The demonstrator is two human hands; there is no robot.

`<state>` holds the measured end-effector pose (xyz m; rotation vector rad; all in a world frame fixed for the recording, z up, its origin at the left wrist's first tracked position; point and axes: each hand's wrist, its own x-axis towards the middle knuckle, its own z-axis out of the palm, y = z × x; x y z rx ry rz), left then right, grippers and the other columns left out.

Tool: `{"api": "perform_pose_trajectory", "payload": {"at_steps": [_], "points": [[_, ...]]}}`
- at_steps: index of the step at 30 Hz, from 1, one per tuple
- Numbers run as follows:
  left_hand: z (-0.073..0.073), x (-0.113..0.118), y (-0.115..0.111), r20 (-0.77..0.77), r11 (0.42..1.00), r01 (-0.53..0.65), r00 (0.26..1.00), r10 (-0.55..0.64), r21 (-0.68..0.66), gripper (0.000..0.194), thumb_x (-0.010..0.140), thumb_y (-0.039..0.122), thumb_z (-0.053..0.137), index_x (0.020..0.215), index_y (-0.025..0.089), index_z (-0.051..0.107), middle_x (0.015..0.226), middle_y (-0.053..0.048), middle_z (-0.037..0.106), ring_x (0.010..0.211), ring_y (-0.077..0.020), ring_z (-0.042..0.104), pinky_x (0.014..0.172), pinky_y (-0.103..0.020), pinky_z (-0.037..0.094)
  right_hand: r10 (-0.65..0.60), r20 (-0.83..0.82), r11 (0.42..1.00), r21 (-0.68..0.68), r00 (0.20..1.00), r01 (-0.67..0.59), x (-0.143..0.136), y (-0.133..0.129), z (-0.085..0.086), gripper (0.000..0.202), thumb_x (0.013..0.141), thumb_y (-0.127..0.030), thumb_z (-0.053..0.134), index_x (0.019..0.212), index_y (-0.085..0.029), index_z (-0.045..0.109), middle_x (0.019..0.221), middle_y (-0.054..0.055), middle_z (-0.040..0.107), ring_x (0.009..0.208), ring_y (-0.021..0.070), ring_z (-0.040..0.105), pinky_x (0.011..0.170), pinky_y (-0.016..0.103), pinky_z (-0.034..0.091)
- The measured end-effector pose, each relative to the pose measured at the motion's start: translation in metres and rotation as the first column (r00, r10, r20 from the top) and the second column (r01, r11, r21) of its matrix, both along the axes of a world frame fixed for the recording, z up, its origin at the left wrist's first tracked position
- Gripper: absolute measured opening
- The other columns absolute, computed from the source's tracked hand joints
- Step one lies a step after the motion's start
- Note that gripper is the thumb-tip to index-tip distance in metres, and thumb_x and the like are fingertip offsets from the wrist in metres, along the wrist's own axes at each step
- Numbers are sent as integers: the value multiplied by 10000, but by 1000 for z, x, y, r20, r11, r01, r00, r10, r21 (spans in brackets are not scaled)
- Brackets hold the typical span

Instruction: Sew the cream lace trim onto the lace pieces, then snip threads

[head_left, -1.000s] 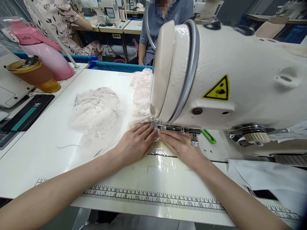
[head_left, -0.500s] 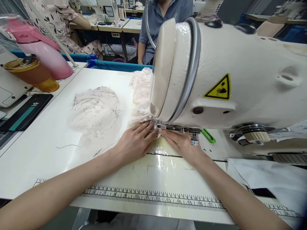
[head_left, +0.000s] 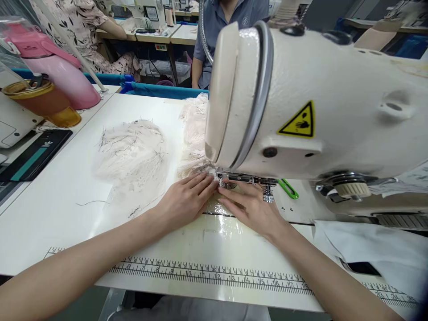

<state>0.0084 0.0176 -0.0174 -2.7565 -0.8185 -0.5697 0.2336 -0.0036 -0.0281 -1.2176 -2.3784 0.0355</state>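
Observation:
Under the head of a white sewing machine (head_left: 341, 93) lies a strip of gathered pale pink lace (head_left: 193, 131). My left hand (head_left: 183, 196) is flat on its near end, fingers stretched out and pressing it down just left of the needle area. On the right side, my right hand (head_left: 256, 207) has its fingers spread, the tips reaching toward the lace edge beside the metal attachment (head_left: 242, 178). Whether those tips touch the lace I cannot tell. The needle itself is hidden behind the machine head.
Loose sheer fabric with dark threads (head_left: 133, 156) lies left. Green thread snips (head_left: 288, 189) and white cloth (head_left: 371, 249) are right. A pink bottle (head_left: 55, 71), brown cup (head_left: 45, 102) and black case (head_left: 36, 154) stand or lie far left. Two people sit beyond the table.
My right hand has drawn slightly toward me, its fingers more spread and further out from under the machine. My left hand stays on the lace. The whole view has shifted slightly.

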Motion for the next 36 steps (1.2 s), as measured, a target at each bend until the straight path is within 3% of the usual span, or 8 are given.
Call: {"api": "perform_pose_trajectory", "payload": {"at_steps": [9, 18, 21, 28, 36], "points": [[0, 1, 2, 18, 999, -33, 999, 33, -3, 337, 966, 223, 441, 1200, 67, 626, 1196, -120, 668, 1156, -258, 617, 989, -400, 532, -59, 96, 998, 43, 994, 55, -5, -1, 4, 346, 974, -438, 435, 1182, -286, 665, 1210, 80, 657, 898, 212, 663, 746, 382, 497], [2, 4, 2, -17, 996, -73, 997, 72, -45, 357, 966, 229, 430, 1209, 44, 614, 1241, -153, 637, 1182, -276, 596, 1001, -424, 515, -142, 167, 984, 127, 976, 122, -12, -2, 8, 410, 991, -461, 359, 1182, -281, 675, 952, 81, 706, 748, 189, 643, 721, 369, 503], [2, 4, 2, -23, 997, -78, 997, 77, -21, 365, 969, 234, 421, 1205, 35, 616, 1247, -160, 632, 1172, -278, 603, 989, -415, 523, -154, 185, 981, 144, 971, 128, -12, -3, 8, 423, 992, -468, 348, 1204, -279, 662, 900, 82, 695, 791, 207, 645, 753, 390, 509], [2, 5, 0, -17, 995, -94, 995, 94, 25, 371, 975, 232, 407, 1193, 28, 626, 1235, -171, 634, 1154, -295, 613, 954, -427, 543, -163, 190, 984, 109, 968, 144, -11, -4, 4, 393, 971, -465, 419, 1263, -295, 618, 905, 78, 693, 903, 248, 641, 801, 420, 510], [1, 4, -1, 18, 996, -63, 998, 62, 68, 343, 975, 224, 419, 1148, 44, 654, 1172, -142, 675, 1111, -272, 642, 942, -405, 555, -103, 102, 988, 122, 989, 90, -14, -4, 4, 378, 989, -414, 406, 1199, -228, 660, 1070, 84, 710, 844, 191, 666, 752, 350, 512]]}}
